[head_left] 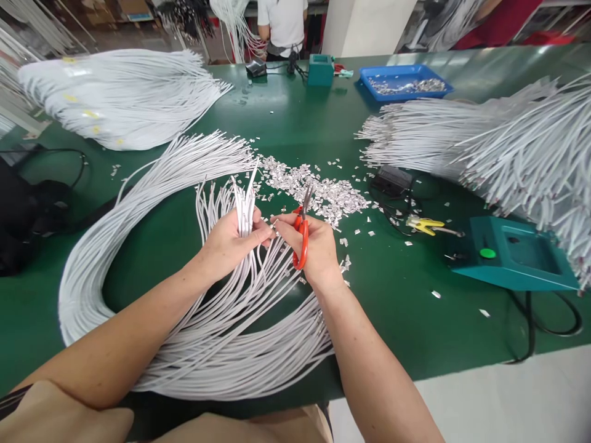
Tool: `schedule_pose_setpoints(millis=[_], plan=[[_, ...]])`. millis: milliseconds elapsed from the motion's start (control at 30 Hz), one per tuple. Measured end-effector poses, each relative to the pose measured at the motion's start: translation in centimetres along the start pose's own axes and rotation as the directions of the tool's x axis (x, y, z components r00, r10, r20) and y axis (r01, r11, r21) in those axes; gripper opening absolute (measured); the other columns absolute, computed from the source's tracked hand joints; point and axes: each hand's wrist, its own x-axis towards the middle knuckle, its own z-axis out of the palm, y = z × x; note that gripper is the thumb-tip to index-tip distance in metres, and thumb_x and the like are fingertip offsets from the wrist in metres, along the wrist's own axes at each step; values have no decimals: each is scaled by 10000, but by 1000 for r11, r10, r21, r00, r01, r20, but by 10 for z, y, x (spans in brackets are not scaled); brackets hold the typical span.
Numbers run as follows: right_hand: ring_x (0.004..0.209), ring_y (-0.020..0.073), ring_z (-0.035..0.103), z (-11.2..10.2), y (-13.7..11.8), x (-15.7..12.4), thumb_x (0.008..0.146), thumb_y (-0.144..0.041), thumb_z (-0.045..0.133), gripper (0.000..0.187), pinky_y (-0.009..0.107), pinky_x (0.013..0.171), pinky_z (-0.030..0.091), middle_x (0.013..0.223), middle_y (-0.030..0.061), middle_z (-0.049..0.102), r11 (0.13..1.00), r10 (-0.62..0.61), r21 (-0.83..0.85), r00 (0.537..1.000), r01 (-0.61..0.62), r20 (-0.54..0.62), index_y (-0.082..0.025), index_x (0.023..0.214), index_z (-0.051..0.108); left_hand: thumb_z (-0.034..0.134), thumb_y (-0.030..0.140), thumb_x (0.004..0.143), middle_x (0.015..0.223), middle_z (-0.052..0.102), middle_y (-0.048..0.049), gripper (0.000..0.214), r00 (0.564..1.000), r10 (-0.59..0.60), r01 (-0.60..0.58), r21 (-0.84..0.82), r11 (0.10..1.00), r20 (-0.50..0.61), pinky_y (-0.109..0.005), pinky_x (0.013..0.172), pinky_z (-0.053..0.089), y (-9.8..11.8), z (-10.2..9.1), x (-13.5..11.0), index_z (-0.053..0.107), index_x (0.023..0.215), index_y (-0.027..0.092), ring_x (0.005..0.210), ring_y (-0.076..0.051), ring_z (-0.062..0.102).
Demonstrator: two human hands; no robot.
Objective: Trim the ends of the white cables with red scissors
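My left hand (231, 241) is closed around a small bunch of white cable ends (244, 203), held upright above the green table (406, 307). My right hand (314, 249) grips red-handled scissors (302, 231), blades pointing up and away, and its fingertips touch the left hand's fingertips. A long looped bundle of white cables (184, 344) curves from the left round under both forearms. Just beyond the scissors lies a heap of small silvery cut-off scraps (314, 184).
Big bundles of white cables lie at the back left (124, 98) and right (508, 147). A teal box with a green button (512, 252), yellow-handled pliers (425, 225), a small black device (391, 180) and a blue tray (404, 80) sit to the right. Another person (282, 24) stands at the far end.
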Motion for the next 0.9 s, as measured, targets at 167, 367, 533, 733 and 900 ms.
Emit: schedule_pose_setpoints(millis=[167,367,533,733,900], plan=[[638,112,580,0,-4,-2,698,-245,714,79,286,697,487,701,-7,702,998,64,11,998,-64,-4,-210,740,772,659,248,814,697,614,41,206,1000,2,-1,-8,1000,16,-318,740,510,3,1,0,461,857,214,701,-144,641],[576,110,529,-2,-3,0,702,-305,715,100,285,624,463,606,-17,624,990,98,95,992,-105,78,-212,701,752,650,286,819,722,651,10,194,997,-22,27,-65,998,79,-326,696,507,3,1,0,466,813,225,642,-145,614],[588,119,541,-2,1,2,658,-324,755,134,287,634,464,552,-29,566,977,147,148,988,-152,46,-196,691,735,734,284,739,719,646,16,257,999,-43,42,-29,999,-20,-349,769,506,0,0,0,508,840,216,716,-170,646],[589,105,524,4,1,1,589,-321,786,167,279,647,465,627,-27,615,974,168,152,986,-167,2,-194,649,696,780,258,663,705,620,47,312,988,44,-27,120,992,-148,-315,737,476,-2,2,-1,503,801,220,675,-145,584],[612,112,533,7,-4,-5,603,-305,770,156,274,662,462,662,-22,633,993,86,84,996,-84,-14,-190,629,668,768,269,665,697,623,46,278,973,98,-37,280,959,-207,-312,716,471,3,-1,1,522,785,221,669,-153,577]])
